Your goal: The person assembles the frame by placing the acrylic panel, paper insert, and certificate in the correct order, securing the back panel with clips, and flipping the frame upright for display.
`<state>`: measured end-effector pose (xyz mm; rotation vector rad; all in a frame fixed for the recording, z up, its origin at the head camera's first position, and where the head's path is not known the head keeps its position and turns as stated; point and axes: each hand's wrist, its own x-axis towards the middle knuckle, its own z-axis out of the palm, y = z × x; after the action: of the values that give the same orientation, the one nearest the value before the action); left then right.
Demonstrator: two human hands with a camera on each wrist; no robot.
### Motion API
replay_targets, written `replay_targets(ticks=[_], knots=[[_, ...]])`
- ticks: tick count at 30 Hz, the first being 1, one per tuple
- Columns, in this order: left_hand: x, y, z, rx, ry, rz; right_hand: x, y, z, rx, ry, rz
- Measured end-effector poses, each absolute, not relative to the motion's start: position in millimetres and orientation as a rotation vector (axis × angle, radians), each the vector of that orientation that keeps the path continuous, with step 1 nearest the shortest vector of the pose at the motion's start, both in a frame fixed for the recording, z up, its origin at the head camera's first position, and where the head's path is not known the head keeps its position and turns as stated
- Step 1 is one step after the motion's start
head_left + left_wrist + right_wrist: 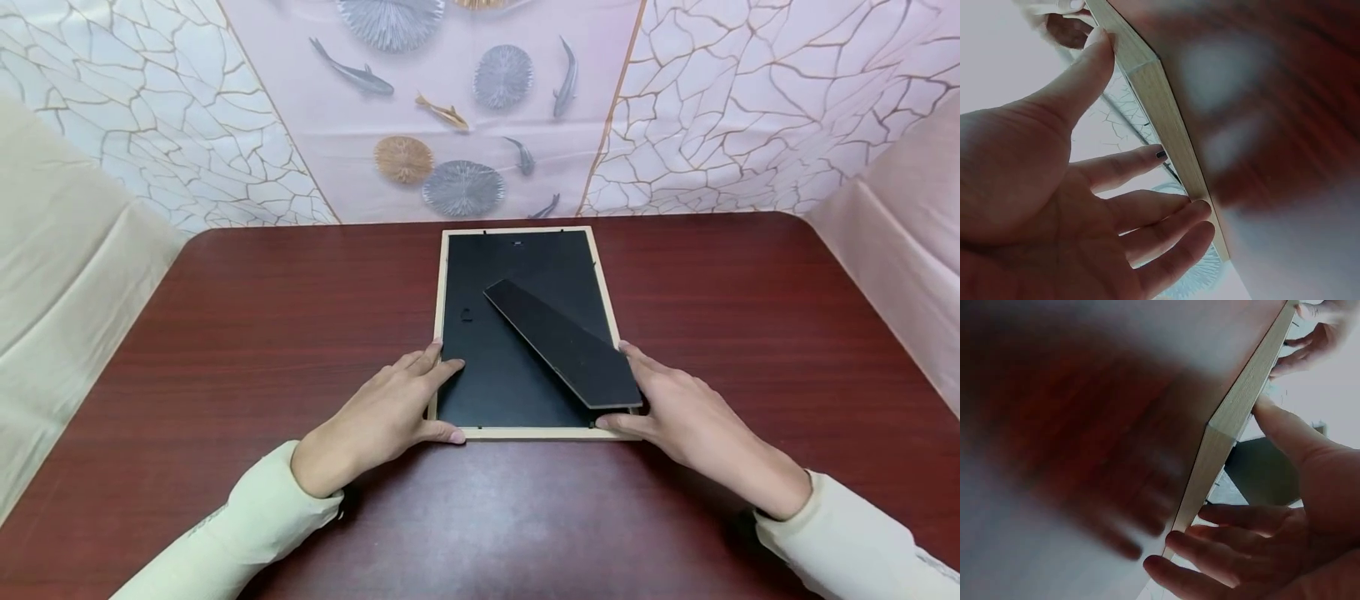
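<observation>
A picture frame [540,434] with a pale wood rim lies back side up on the table, showing its black backing board [495,379]. A black easel stand [570,346] slants across the backing, its wide end at the lower right corner. My left hand [382,417] touches the near left corner, thumb on the near edge and fingers along the left side. At the near right corner, my right hand [682,408] rests its thumb on the near edge and its fingers on the right side. In both wrist views, the fingers are extended against the wood rim [1163,112].
The dark red-brown wooden table [300,300] has rounded far corners. Behind it hangs a patterned cloth [465,100] with fish and round motifs. Pale cloth [67,275] stands along the left side, and similar cloth [900,217] along the right.
</observation>
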<state>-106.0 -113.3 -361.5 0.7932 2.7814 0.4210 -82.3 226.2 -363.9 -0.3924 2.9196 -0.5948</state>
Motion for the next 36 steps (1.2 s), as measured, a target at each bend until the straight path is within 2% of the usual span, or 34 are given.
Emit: replay_targets(ticks=[21, 36], knots=[[-107, -116, -363, 0.856, 2.748, 0.443, -68, 250, -370, -0.602, 2.952, -0.609], [-108, -115, -361, 0.749, 2.694, 0.505, -64, 250, -376, -0.808, 2.980, -0.261]])
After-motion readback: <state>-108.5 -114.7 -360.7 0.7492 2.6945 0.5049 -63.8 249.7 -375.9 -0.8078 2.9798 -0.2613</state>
